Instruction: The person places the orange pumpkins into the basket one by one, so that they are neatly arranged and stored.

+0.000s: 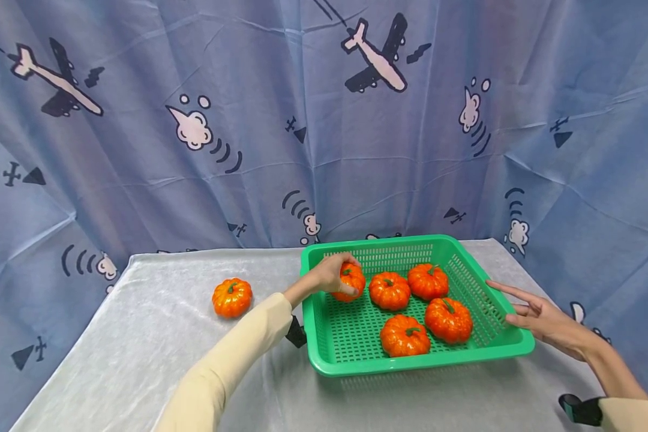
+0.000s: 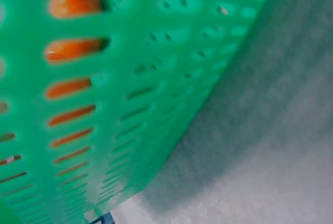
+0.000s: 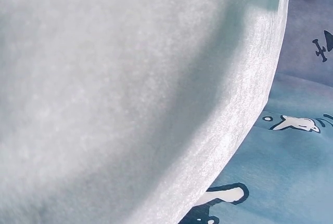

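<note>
My left hand (image 1: 330,275) reaches over the left wall of a green plastic basket (image 1: 410,363) and grips a small orange pumpkin (image 1: 353,281) inside it, fingers on the far side and thumb nearer me. Several more glossy pumpkins (image 1: 390,291) with green stems sit in the basket's middle and right. Along the right rim lie the extended fingers of my right hand (image 1: 553,323), its thumb close to the rim as well. In the left wrist view, the slotted basket wall (image 2: 125,68) blocks sight of the hand, and orange shows through the slots.
One pumpkin (image 1: 232,298) rests on the pale cloth-covered table (image 1: 156,336), left of the basket. Behind the table hangs a blue curtain (image 1: 259,120) printed with airplanes. In the right wrist view, the table's edge (image 3: 250,120) curves down beside the curtain.
</note>
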`<state>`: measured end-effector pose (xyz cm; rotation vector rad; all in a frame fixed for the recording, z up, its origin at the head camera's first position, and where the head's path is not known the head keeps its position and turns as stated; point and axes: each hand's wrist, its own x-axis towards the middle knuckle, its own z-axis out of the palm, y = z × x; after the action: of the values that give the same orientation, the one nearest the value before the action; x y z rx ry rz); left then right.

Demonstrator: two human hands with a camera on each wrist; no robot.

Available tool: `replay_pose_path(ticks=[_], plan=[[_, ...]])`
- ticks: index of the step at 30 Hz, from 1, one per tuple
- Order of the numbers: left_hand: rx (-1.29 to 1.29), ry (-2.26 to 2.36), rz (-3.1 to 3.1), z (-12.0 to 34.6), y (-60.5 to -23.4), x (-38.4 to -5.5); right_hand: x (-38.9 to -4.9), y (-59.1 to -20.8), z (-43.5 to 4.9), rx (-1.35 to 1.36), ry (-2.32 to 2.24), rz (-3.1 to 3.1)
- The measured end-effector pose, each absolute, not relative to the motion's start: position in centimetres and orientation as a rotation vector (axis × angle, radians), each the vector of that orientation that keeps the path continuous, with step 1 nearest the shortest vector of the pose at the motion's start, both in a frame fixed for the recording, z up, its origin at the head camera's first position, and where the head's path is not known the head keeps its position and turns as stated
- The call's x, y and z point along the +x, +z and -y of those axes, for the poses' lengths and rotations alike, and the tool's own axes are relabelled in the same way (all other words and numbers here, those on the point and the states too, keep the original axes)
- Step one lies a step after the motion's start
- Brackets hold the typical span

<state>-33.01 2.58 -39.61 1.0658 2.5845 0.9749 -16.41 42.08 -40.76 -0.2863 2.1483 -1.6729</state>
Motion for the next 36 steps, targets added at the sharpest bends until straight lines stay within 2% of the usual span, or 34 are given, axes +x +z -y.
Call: replay_pose_path(ticks=[10,16,25,36], plan=[[1.003,0.909,-2.511,-3.3,-39.9,-33.0,-16.4,-40.5,-42.0,-0.353,-1.718,-2.095],[0.998,0.751,-2.543,-3.5,-40.2,-32.9,-16.5,-40.5,-41.9,-0.337,-1.702,-2.111],[0.980,0.769,-2.509,-3.7,-40.5,-32.7,-16.6,-40.5,-41.8,-0.313,-1.670,-2.137],[0.921,0.487,-2.639,-4.0,-40.3,-32.3,-16.1,-40.6,-41.8,-0.279,-1.613,-2.196]])
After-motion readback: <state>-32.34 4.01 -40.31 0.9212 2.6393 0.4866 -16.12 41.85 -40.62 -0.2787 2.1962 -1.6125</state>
